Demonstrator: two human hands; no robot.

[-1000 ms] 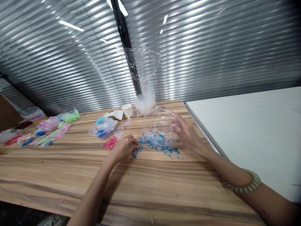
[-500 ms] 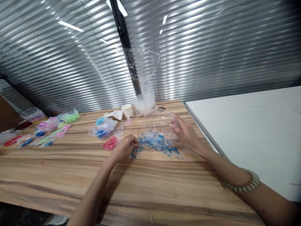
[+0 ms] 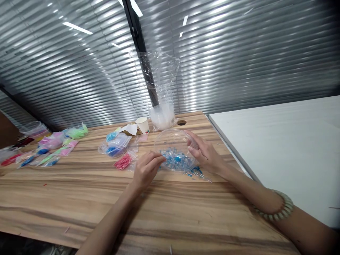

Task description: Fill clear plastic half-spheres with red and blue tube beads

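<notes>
In the head view, the right hand (image 3: 204, 151) held the bowl (image 3: 170, 139) by its right rim, just below the frame's centre. The left hand (image 3: 147, 169) bent its fingers narrowly at the left rim; I could not tell whether they held anything. Blue beads (image 3: 178, 161) showed through the bowl, some lying beside it.

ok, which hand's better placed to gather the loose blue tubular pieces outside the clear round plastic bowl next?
Probably left: the right hand grips the clear bowl, though nearer the loose pieces; the left hand is by the bowl's left rim, its grip unclear.
</notes>
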